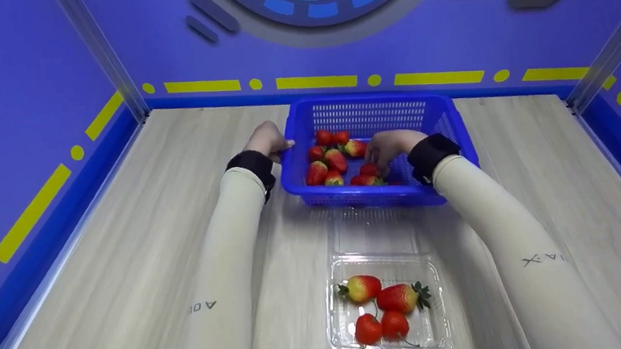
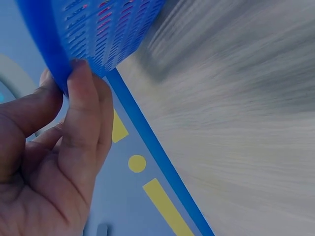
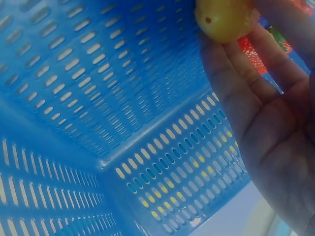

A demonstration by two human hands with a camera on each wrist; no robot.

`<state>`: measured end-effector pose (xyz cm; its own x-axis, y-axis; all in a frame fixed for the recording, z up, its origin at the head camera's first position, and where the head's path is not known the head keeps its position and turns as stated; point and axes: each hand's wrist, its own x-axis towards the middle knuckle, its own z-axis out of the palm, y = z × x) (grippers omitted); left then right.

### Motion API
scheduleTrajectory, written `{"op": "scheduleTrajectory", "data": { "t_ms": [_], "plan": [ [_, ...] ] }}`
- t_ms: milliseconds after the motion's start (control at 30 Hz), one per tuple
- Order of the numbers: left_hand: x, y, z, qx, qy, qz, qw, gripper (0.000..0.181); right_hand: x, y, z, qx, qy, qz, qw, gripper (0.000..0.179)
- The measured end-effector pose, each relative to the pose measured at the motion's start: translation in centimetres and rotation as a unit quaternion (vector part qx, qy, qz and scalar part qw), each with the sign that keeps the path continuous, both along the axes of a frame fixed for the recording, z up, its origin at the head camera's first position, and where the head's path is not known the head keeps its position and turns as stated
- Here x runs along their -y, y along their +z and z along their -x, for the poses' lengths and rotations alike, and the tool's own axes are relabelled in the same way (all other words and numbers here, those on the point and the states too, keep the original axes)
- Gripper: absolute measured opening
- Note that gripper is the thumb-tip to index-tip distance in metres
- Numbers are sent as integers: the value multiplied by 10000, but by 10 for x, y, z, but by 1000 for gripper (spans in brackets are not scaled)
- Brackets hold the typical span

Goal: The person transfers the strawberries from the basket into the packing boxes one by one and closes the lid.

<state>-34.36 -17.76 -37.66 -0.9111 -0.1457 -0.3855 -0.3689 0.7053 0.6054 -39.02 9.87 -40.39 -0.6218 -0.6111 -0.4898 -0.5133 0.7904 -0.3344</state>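
Observation:
My left hand [image 1: 267, 140] pinches the left rim of a blue plastic basket [image 1: 374, 190]. In the left wrist view, thumb and fingers close on the basket's edge [image 2: 47, 44]. My right hand [image 1: 393, 146] reaches down inside the basket, among red strawberries [image 1: 335, 160]. Seen from the right wrist, that hand [image 3: 275, 128] holds a smooth yellowish rounded fruit [image 3: 224, 19] between thumb and fingers; its full shape is cut off by the frame. More red fruit [image 3: 253, 54] shows behind the fingers.
In front of the basket lies an opened clear plastic clamshell box [image 1: 332, 309]. Two strawberries [image 1: 399, 298] and two small round red fruits [image 1: 394, 324] lie in it. Its clear lid [image 1: 373, 234] extends toward the basket. Blue panels [image 1: 197, 65] enclose the wooden table [image 1: 140, 242].

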Motion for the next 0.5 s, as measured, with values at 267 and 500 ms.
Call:
{"op": "scheduleTrajectory", "data": {
  "t_ms": [267,500],
  "plan": [
    [-5,12,-16,-243,-116,-75,9996,27,-11,5,0,-350,-224,330,9986,46],
    [-2,21,-25,-606,-65,-50,9981,21,-23,18,2,-902,-532,655,9923,45]
  ]
}}
